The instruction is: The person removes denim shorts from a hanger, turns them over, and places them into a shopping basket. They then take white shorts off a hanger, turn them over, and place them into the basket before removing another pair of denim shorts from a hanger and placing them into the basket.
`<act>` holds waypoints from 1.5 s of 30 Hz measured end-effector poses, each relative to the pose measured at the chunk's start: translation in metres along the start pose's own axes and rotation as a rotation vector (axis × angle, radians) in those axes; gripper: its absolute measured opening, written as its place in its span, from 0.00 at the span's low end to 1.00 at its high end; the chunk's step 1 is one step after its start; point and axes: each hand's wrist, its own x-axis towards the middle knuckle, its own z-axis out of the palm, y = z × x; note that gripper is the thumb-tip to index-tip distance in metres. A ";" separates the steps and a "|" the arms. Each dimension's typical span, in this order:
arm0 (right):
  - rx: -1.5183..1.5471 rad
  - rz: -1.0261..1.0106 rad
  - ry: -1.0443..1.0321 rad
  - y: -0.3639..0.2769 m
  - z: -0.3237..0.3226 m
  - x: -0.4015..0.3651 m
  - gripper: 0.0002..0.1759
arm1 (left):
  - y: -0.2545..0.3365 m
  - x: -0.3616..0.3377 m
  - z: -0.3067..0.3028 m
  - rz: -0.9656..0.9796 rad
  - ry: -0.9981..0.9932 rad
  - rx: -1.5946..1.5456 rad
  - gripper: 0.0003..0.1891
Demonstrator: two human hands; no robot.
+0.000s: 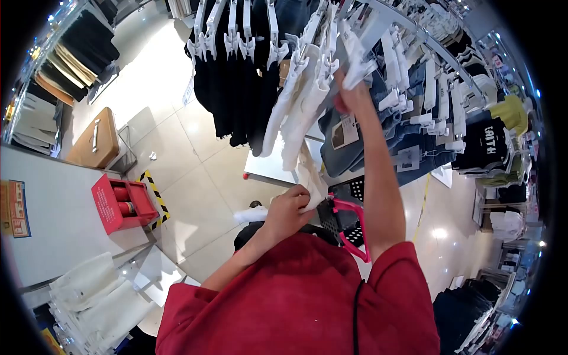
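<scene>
My left hand (287, 210) is closed on a cream garment (312, 180) low in front of my body. A white piece (251, 215), perhaps part of a hanger, sticks out to the left of that hand. Up at the rack, my right hand (354, 97) reaches among white clip hangers (357, 62); its fingers are blurred and partly hidden. White garments (305, 112) hang just left of it, and blue jeans (343, 151) with a tag (345, 132) hang below. Black garments (228, 100) hang farther left.
A black basket (331, 219) with a pink handle (358, 225) is close by my body. On the left stand a red box of extinguishers (127, 204) and a brown-topped stool (94, 142). The metal rack rail (438, 47) runs to the upper right.
</scene>
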 end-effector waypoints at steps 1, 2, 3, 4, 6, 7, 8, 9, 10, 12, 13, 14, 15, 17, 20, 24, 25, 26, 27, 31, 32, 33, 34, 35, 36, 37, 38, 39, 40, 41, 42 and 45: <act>0.282 0.346 -0.092 -0.038 -0.018 -0.044 0.21 | 0.002 -0.001 0.003 0.016 0.027 0.001 0.08; 0.214 0.253 -0.032 -0.036 -0.015 -0.077 0.19 | 0.006 -0.002 0.004 0.026 0.063 0.004 0.08; 0.113 0.203 -0.092 -0.039 -0.016 -0.115 0.18 | 0.009 -0.005 0.004 0.027 0.094 0.012 0.07; 0.039 0.287 -0.225 -0.047 -0.019 -0.151 0.19 | 0.014 -0.005 0.005 0.061 0.118 0.030 0.07; 0.167 0.388 -0.436 -0.055 -0.027 -0.206 0.23 | 0.017 -0.006 0.012 0.069 0.076 0.035 0.08; 0.342 0.304 -0.397 -0.019 -0.014 -0.237 0.25 | 0.019 -0.006 0.014 0.084 0.047 0.037 0.09; 0.514 0.562 -0.447 -0.025 -0.024 -0.247 0.25 | 0.020 -0.007 0.016 0.089 -0.008 0.034 0.10; 0.688 0.821 -0.487 -0.032 -0.035 -0.251 0.25 | 0.020 -0.006 0.018 0.091 -0.007 0.027 0.10; 0.740 0.846 -0.455 -0.034 -0.041 -0.252 0.25 | 0.020 -0.007 0.021 0.092 -0.012 0.019 0.10; 0.851 0.910 -0.375 -0.036 -0.051 -0.262 0.24 | 0.025 -0.007 0.022 0.076 -0.055 0.028 0.10; 0.844 0.881 -0.386 -0.039 -0.053 -0.267 0.24 | 0.030 -0.006 0.023 0.090 -0.082 0.047 0.10; 0.834 0.850 -0.402 -0.042 -0.055 -0.271 0.24 | 0.035 -0.005 0.026 0.104 -0.102 0.065 0.10; 0.820 0.812 -0.424 -0.044 -0.056 -0.273 0.24 | 0.039 -0.004 0.030 0.118 -0.115 0.084 0.10; 0.642 0.692 -0.455 -0.038 -0.055 -0.274 0.21 | 0.040 -0.007 0.040 0.159 -0.160 0.045 0.12; 0.662 0.623 -0.360 -0.030 -0.054 -0.282 0.18 | 0.039 -0.006 0.044 0.194 -0.265 -0.081 0.17; 0.505 0.613 -0.333 -0.019 -0.071 -0.279 0.17 | 0.038 0.020 0.009 0.147 -0.601 -0.453 0.18; 0.373 0.456 -0.353 -0.023 -0.079 -0.271 0.17 | 0.040 0.030 -0.012 -0.124 -0.622 -0.428 0.15; 0.241 0.303 -0.365 -0.027 -0.087 -0.265 0.17 | 0.019 0.030 -0.022 -0.197 -0.423 -0.410 0.15; 0.632 0.522 -0.361 -0.026 -0.095 -0.257 0.16 | 0.004 0.037 -0.032 -0.235 -0.217 -0.371 0.14; 0.939 0.408 -0.297 -0.044 -0.149 -0.216 0.19 | -0.045 0.065 -0.047 -0.225 -0.113 -0.323 0.31; 0.935 0.394 -0.176 -0.062 -0.158 -0.212 0.22 | -0.049 0.068 -0.042 -0.213 -0.162 -0.333 0.36; 1.033 0.312 -0.165 -0.073 -0.167 -0.206 0.20 | -0.055 0.072 -0.036 -0.197 -0.209 -0.346 0.40; 1.021 0.228 -0.101 -0.078 -0.173 -0.203 0.18 | -0.066 0.074 -0.026 -0.248 -0.251 -0.379 0.49; 1.006 0.144 -0.040 -0.081 -0.181 -0.201 0.17 | -0.075 0.076 -0.013 -0.154 -0.160 -0.297 0.51; 1.046 0.107 -0.132 -0.078 -0.196 -0.196 0.16 | -0.084 0.074 0.000 -0.175 -0.122 -0.520 0.51; 1.086 0.070 -0.222 -0.075 -0.210 -0.192 0.15 | -0.077 0.075 0.005 -0.192 -0.087 -0.741 0.51; 1.113 0.048 -0.218 -0.074 -0.216 -0.192 0.15 | -0.071 0.078 0.008 -0.126 -0.172 -0.757 0.48; 1.183 0.040 -0.251 -0.075 -0.219 -0.191 0.16 | -0.066 0.079 0.010 -0.063 -0.255 -0.774 0.46; 1.092 0.102 -0.205 -0.075 -0.223 -0.190 0.17 | -0.049 0.082 0.007 -0.065 -0.348 -0.840 0.34; 1.004 0.162 -0.156 -0.073 -0.228 -0.190 0.18 | -0.042 0.083 0.006 -0.135 -0.271 -0.807 0.30; 0.876 0.162 -0.048 -0.070 -0.232 -0.188 0.20 | -0.037 0.083 0.005 -0.203 -0.198 -0.768 0.26; 0.657 0.264 0.205 -0.041 -0.255 -0.178 0.23 | -0.011 0.091 -0.030 -0.217 -0.146 -0.718 0.14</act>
